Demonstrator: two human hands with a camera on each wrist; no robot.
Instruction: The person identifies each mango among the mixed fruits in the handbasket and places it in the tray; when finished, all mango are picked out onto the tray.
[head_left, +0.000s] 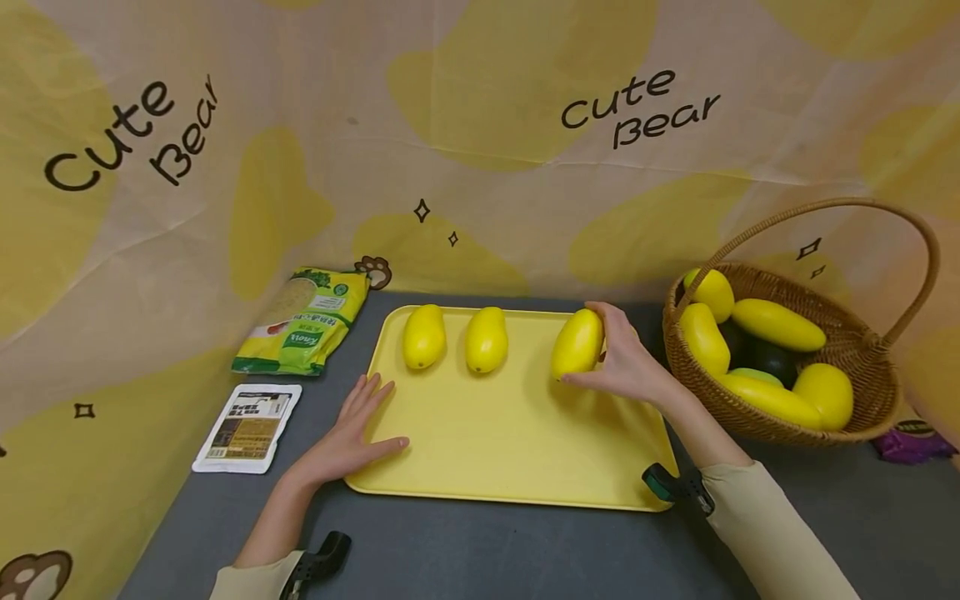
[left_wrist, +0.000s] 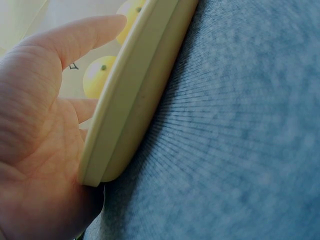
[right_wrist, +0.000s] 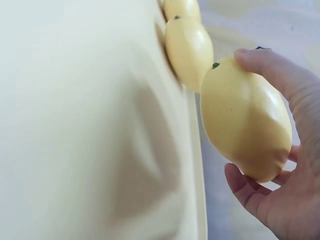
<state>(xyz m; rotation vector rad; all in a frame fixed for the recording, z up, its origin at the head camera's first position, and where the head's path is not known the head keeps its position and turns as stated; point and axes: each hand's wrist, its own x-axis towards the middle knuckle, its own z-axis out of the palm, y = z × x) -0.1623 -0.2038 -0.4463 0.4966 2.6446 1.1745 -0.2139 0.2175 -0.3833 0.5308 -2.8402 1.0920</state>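
My right hand (head_left: 626,354) grips a yellow mango (head_left: 577,343) over the right part of a yellow tray (head_left: 495,450). In the right wrist view, the thumb lies near the stem end of this mango (right_wrist: 245,120), and the fingers curl round its other end. Two more mangoes, a left one (head_left: 424,337) and a middle one (head_left: 487,340), lie side by side along the tray's far edge. At the tray's left edge is my left hand (head_left: 356,442), its fingers spread and straight. The left wrist view has the tray rim (left_wrist: 135,95) against that palm.
A wicker basket (head_left: 870,408) with a tall handle stands on the right, holding several yellow fruits and a dark one. Left of the tray lie a yellow-green Knorr bag (head_left: 303,325) and a white flat pack (head_left: 247,427). A purple packet (head_left: 911,440) shows beside the basket.
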